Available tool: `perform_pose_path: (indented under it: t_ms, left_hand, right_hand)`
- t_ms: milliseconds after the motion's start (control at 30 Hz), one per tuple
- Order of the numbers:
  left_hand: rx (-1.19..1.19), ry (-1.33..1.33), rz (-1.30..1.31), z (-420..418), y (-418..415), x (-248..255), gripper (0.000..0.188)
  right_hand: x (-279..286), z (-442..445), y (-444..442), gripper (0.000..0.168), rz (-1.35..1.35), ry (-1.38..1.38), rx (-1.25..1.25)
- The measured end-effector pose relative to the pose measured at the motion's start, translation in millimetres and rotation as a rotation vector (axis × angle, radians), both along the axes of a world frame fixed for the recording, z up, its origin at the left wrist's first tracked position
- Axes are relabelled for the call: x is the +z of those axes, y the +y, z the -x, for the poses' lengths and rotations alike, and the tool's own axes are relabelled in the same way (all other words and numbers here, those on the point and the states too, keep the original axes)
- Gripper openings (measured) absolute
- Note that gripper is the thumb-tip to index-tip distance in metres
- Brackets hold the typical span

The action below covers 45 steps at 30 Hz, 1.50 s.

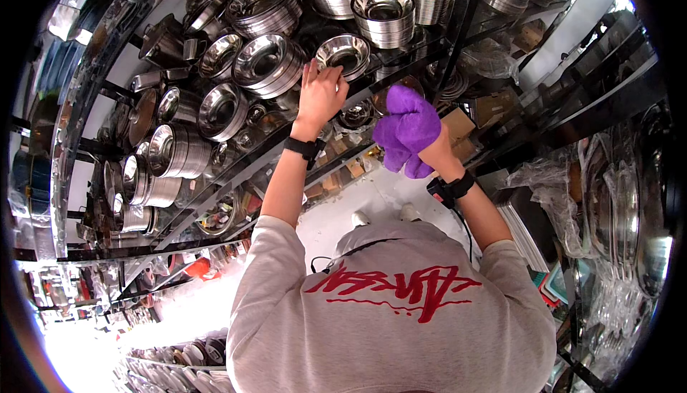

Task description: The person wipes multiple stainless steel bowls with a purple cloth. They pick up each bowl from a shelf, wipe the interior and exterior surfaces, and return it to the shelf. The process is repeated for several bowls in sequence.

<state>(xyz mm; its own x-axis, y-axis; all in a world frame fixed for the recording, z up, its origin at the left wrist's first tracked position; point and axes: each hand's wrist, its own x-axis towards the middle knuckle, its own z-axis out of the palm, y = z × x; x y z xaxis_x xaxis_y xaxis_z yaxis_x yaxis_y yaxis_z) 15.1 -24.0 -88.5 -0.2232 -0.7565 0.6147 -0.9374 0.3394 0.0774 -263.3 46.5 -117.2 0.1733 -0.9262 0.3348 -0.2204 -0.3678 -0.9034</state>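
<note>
My left hand [323, 91] is at the near rim of a small stack of steel bowls [349, 52] on a glass shelf, its fingertips over or on the rim. Whether they grip it cannot be told. Bunched in my right hand [439, 148] is a purple cloth [410, 124], held in front of the shelf edge. Just left of my left hand stands a taller stack of steel bowls [267, 65]. Behind the small stack is another tall stack of steel bowls [384, 17]. Both wrists wear black straps.
More steel bowl stacks [180, 151] fill the shelf to the left. The shelf's front edge [236, 162] runs diagonally under my left forearm. Cardboard boxes [459, 124] lie on a lower level beside my right hand. Plastic-wrapped metalware [617, 194] stands at the right.
</note>
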Motion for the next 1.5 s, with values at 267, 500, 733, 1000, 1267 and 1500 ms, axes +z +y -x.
perform_pose_path:
  t_ms: [267, 500, 733, 1000, 1267, 1500]
  left_hand:
    - [-0.075, 0.121, 0.074, 26, -7, 41, 0.027]
    - [-0.278, 0.286, 0.154, 74, -57, 79, 0.029]
    - [-0.293, 0.262, 0.018, 84, -85, 76, 0.017]
    - [-0.312, 0.271, 0.084, 84, -87, 81, 0.017]
    - [-0.311, 0.345, 0.312, 73, -77, 87, 0.014]
    - [-0.479, 0.046, 0.196, 55, 12, 84, 0.022]
  right_hand:
    - [-21, 7, -5, 0.050, 0.080, 0.004, 0.002]
    - [-6, 18, 4, 0.048, -0.081, 0.023, -0.025]
    - [-10, 39, 10, 0.047, -0.029, -0.060, -0.037]
    - [-14, 39, 10, 0.049, -0.081, -0.021, -0.098]
    - [-18, 31, 4, 0.052, 0.149, -0.034, -0.106]
    - [74, 6, -9, 0.064, 0.112, -0.304, -0.027]
